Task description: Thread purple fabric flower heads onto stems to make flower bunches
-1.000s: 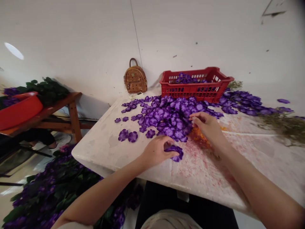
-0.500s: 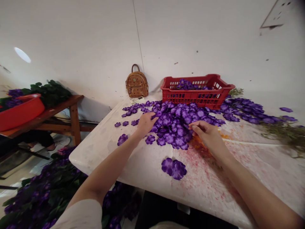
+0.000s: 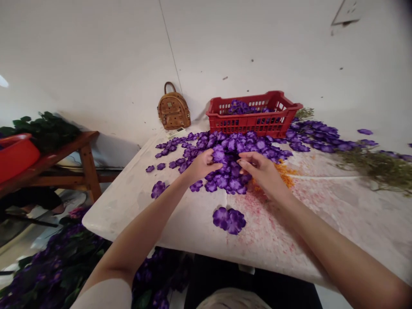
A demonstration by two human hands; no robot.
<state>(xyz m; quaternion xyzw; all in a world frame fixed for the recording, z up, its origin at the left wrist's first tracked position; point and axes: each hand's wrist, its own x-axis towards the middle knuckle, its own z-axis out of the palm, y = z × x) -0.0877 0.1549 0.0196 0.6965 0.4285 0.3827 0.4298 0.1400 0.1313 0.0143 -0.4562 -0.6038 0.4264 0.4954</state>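
Note:
A heap of purple cloth flower petals [image 3: 231,150] covers the middle of the white table [image 3: 337,223]. My left hand [image 3: 202,165] is closed on a purple petal [image 3: 219,154] lifted from the heap. My right hand [image 3: 259,169] rests just right of it on the heap, fingers curled and pinched toward the left hand; what they hold is hidden. A small stack of purple petals [image 3: 229,220] lies alone near the table's front edge, apart from both hands.
A red plastic crate [image 3: 254,113] with more petals stands at the back, a brown backpack [image 3: 173,110] to its left against the wall. Orange bits [image 3: 285,174] and dry green stems [image 3: 373,165] lie to the right. Purple flowers with leaves [image 3: 58,266] fill the floor on the left, beside a wooden bench [image 3: 64,156].
My left hand left the small stack near the front edge, reached to the heap and picked up a petal. My right hand shifted slightly left toward it.

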